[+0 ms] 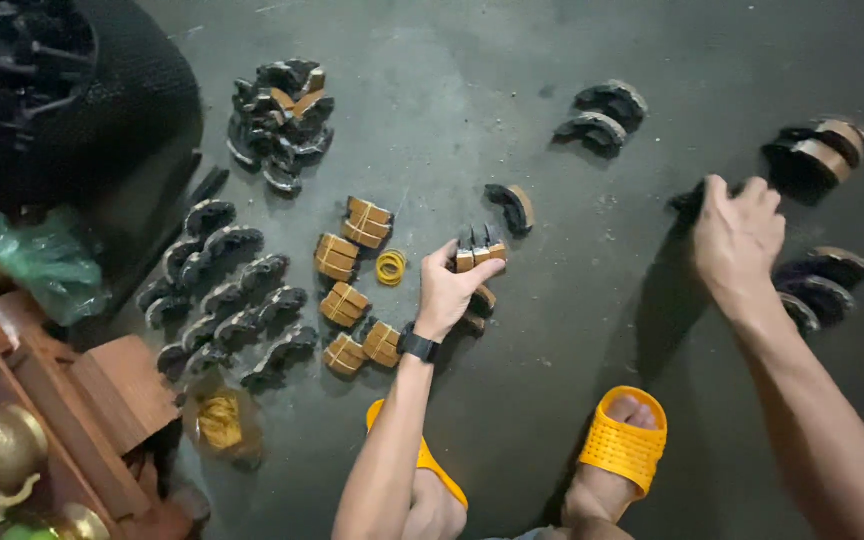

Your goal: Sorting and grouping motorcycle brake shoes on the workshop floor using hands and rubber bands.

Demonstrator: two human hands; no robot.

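Grey concrete floor (512,90) lay under everything, dusty and scuffed, and the person crouched over it in yellow perforated rubber slippers (623,440). The left hand (449,290), with a black watch at the wrist, was closed around a small stack of curved dark brake shoes with tan linings (479,252), pinching them together just above the floor near the middle of the scene. At about nine o'clock from that hand lay a little coil of yellow rubber bands (390,267), and beyond it several banded bundles of tan-lined shoes (354,285) stood close together. Farther out toward nine o'clock, loose dark shoes were laid in rough rows (227,300), and at eleven o'clock a jumbled heap of the same dark parts (282,120) sat apart. The right hand (737,235) reached out toward three o'clock, its fingers curled down onto a dark shoe (687,200) on the floor; I could not tell whether it had truly gripped it. Just past that hand were more stacked shoes with tan linings (817,155), and two loose pairs (602,115) lay toward one o'clock.
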